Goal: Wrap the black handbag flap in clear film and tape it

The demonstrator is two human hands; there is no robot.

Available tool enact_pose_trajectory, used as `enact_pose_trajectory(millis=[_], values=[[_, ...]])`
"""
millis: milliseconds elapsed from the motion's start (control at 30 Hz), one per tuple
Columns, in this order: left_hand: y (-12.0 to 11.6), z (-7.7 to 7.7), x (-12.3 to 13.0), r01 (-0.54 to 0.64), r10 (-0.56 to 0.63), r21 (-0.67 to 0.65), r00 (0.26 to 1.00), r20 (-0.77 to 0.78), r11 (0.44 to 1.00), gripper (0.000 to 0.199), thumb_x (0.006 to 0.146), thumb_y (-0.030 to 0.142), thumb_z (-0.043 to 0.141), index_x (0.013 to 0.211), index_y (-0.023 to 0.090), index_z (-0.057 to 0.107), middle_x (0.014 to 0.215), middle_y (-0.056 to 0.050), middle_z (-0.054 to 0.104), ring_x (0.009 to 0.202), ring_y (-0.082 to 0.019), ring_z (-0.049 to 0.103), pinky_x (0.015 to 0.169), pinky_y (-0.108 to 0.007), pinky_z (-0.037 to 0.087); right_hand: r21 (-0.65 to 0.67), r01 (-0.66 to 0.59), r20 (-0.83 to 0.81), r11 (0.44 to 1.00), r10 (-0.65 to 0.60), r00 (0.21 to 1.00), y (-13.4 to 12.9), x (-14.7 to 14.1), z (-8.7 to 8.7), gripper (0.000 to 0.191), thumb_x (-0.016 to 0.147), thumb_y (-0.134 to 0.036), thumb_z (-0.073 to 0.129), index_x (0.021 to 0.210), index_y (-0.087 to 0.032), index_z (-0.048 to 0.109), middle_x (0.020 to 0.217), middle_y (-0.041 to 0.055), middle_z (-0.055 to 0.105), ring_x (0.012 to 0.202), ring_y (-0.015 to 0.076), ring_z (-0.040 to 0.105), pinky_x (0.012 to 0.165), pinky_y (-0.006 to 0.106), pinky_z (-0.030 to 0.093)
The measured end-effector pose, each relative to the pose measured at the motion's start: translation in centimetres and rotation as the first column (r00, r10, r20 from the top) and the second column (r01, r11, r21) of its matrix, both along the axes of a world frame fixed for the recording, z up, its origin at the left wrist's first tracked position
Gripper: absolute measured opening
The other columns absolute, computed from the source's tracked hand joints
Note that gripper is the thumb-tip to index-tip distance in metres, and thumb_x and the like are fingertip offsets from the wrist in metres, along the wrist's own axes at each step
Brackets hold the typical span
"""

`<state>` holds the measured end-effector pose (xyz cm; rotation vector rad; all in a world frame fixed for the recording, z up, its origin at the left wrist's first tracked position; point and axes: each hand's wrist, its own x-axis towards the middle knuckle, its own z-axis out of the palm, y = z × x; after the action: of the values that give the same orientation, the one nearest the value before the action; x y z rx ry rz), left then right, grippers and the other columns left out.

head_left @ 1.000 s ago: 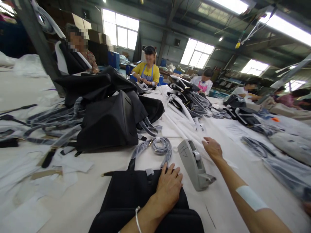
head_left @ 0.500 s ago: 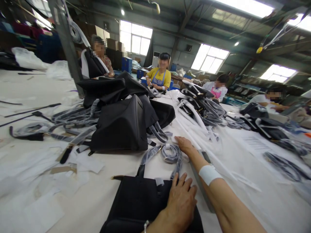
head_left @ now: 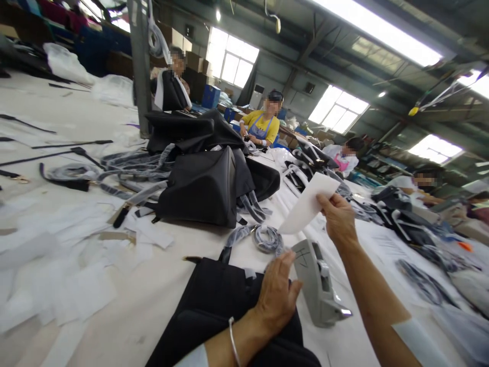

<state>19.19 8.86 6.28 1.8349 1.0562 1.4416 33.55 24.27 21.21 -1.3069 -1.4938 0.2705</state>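
Note:
A black handbag lies flat in front of me, its lower part running out of view. My left hand rests on its right side, palm down with fingers stretched out. Close to those fingertips stands a grey tape dispenser with handwriting on its side; I cannot tell whether they touch. My right hand pinches a thin white sheet by its right edge, raised above the table. Just beyond the bag sits its coiled strap in clear wrapping.
Several black bags are piled ahead, with wrapped straps beside them. White paper scraps cover the left of the table. More bags and straps lie to the right. A metal post rises at the left; several people sit beyond.
My right hand has risen from the table and now holds the white sheet. The tape dispenser, mostly hidden by my arm before, shows fully. My left hand stays on the bag.

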Motion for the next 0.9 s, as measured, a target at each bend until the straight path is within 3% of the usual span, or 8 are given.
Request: enact_pose_trajectory(millis=[100, 233, 367, 467, 567, 633, 800, 900], values=[[0.0, 2.3, -1.8, -0.185, 0.173, 0.072, 0.974, 0.146, 0.980, 0.046, 0.095, 0.025, 0.042, 0.140, 0.020, 0.033, 0.147, -0.012, 0.038, 0.138, -0.024, 0.033, 0.116, -0.046, 0.031, 0.043, -0.167, -0.400, 0.985, 0.170, 0.900, -2.7, -2.1, 1.2, 0.037, 0.071, -0.042, 0.078, 0.096, -0.017, 0.069, 0.094, 0.0033, 0.070, 0.076, 0.0157, 0.063, 0.069, 0.030, 0.052], [0.8, 6.3, -5.3, -0.315, 0.284, 0.118, 0.933, 0.221, 0.942, 0.045, 0.095, 0.029, 0.045, 0.138, 0.018, 0.036, 0.144, -0.013, 0.041, 0.135, -0.026, 0.036, 0.115, -0.045, 0.031, 0.008, -0.271, -0.508, 0.963, 0.237, 0.828, -6.3, -6.4, 0.4, 0.032, 0.069, -0.037, 0.081, 0.092, -0.018, 0.070, 0.093, 0.0025, 0.071, 0.078, 0.0154, 0.064, 0.072, 0.031, 0.053], [2.2, 9.2, -10.3, -0.119, 0.131, -0.156, 0.989, 0.074, 0.981, 0.037, 0.087, 0.028, 0.058, 0.122, 0.016, 0.052, 0.110, -0.010, 0.064, 0.101, -0.026, 0.059, 0.094, -0.040, 0.047, -0.008, -0.418, -0.585, 0.908, 0.335, 0.739, -8.6, -11.6, -0.6, 0.033, 0.069, -0.036, 0.082, 0.093, -0.018, 0.069, 0.093, 0.0018, 0.070, 0.079, 0.0150, 0.064, 0.074, 0.029, 0.054], [2.3, 10.1, -15.6, -0.054, 0.079, -0.236, 0.992, 0.099, 0.970, 0.020, 0.087, 0.028, 0.056, 0.100, 0.014, 0.060, 0.090, -0.004, 0.065, 0.083, -0.019, 0.060, 0.079, -0.029, 0.049, -0.016, -0.526, -0.619, 0.850, 0.405, 0.673, -9.9, -15.7, -1.2, 0.032, 0.078, -0.046, 0.073, 0.097, -0.021, 0.066, 0.092, 0.0009, 0.069, 0.079, 0.0139, 0.066, 0.075, 0.029, 0.055], [1.0, 9.9, -22.0, -0.198, 0.221, -0.219, 0.972, 0.085, 0.956, 0.024, 0.086, 0.033, 0.056, 0.100, 0.013, 0.061, 0.090, -0.003, 0.065, 0.082, -0.018, 0.058, 0.077, -0.027, 0.047, -0.130, -0.619, -0.512, 0.775, 0.482, 0.711, -12.1, -19.2, -2.9, 0.036, 0.090, -0.054, 0.056, 0.103, -0.022, 0.065, 0.097, 0.0032, 0.069, 0.084, 0.0171, 0.068, 0.077, 0.033, 0.055], [-0.5, 9.0, -25.9, -0.265, 0.287, -0.251, 0.956, 0.055, 0.931, 0.031, 0.085, 0.039, 0.057, 0.101, 0.013, 0.062, 0.091, -0.003, 0.065, 0.083, -0.019, 0.059, 0.075, -0.027, 0.047, -0.264, -0.656, -0.238, 0.707, 0.611, 0.755, -13.7, -20.9, -4.8, 0.033, 0.093, -0.050, 0.054, 0.099, -0.021, 0.067, 0.093, 0.0034, 0.071, 0.085, 0.0190, 0.067, 0.079, 0.034, 0.053], [-4.6, 5.0, -30.9, -0.247, 0.273, -0.453, 0.962, -0.009, 0.857, 0.042, 0.082, 0.050, 0.058, 0.098, 0.012, 0.065, 0.091, -0.005, 0.067, 0.080, -0.022, 0.060, 0.065, -0.025, 0.046, -0.477, -0.685, 0.427, 0.551, 0.826, 0.368, -15.3, -22.5, -10.8, 0.033, 0.099, -0.039, 0.046, 0.081, -0.021, 0.067, 0.082, 0.0027, 0.071, 0.084, 0.0191, 0.064, 0.099, 0.044, 0.040], [-6.3, 2.8, -30.9, -0.244, 0.256, -0.530, 0.965, -0.053, 0.812, 0.039, 0.082, 0.051, 0.058, 0.092, 0.014, 0.065, 0.083, -0.003, 0.066, 0.072, -0.020, 0.058, 0.061, -0.024, 0.043, -0.421, -0.705, 0.538, 0.570, 0.783, 0.312, -14.7, -22.6, -13.0, 0.032, 0.100, -0.037, 0.044, 0.083, -0.021, 0.066, 0.086, 0.0021, 0.070, 0.089, 0.0183, 0.062, 0.106, 0.047, 0.030]])
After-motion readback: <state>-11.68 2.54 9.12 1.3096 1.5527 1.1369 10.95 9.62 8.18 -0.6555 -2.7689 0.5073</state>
